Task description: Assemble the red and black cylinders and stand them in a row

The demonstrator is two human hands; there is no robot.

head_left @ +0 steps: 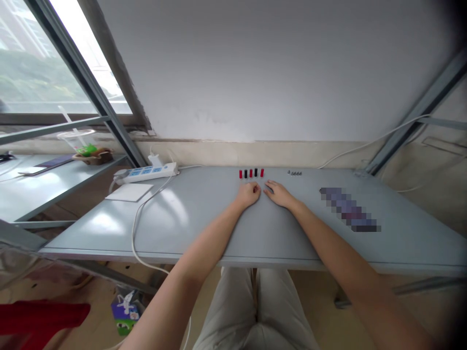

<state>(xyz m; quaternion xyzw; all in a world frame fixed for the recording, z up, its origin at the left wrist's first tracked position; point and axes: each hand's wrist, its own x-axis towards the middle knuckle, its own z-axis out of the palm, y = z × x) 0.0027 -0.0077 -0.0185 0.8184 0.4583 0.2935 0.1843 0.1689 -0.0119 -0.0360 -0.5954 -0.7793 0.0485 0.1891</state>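
Several small red and black cylinders stand in a row near the back of the grey table; a red one (240,174) is at the left end, a black one (256,172) stands fourth and another red one (261,172) ends the row. My left hand (250,193) rests just in front of them with its fingers curled closed; whatever they may hold is hidden. Beside it, my right hand (278,193) lies on the table, fingers apart and holding nothing. Small metallic pieces (296,173) lie in a short line to the right of the cylinders.
A white power strip (153,171) and a white flat square (130,192) sit at the left, with a white cable (134,233) crossing the grey table (204,223). A pixelated object (350,210) lies at the right. Metal posts rise at both sides.
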